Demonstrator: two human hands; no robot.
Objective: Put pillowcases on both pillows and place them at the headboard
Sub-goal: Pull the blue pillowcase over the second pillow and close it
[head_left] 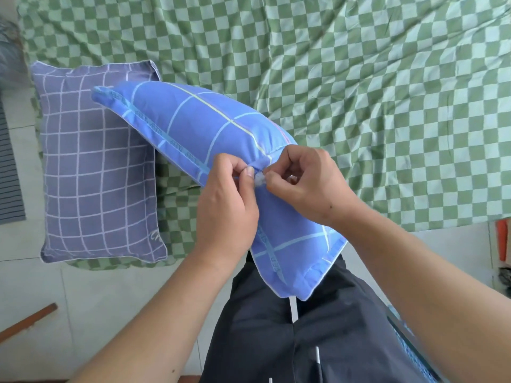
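Observation:
A bright blue pillow [199, 125] in a checked pillowcase is held up on edge in front of me, its lower corner against my dark trousers. My left hand [229, 200] and my right hand [307, 181] both pinch the pillowcase seam at its near edge, fingertips almost touching, with a bit of white stuffing showing between them. A second pillow [96, 175] in a grey-purple grid pillowcase lies flat on the bed's left corner, partly under the blue one's far end.
The bed carries a wrinkled green-and-white checked sheet [359, 92]. Pale floor tiles [83, 294] lie to the left and below. A wooden stick [27, 322] lies at lower left, striped fabric [8, 175] at the left edge, orange objects [502, 239] at the right edge.

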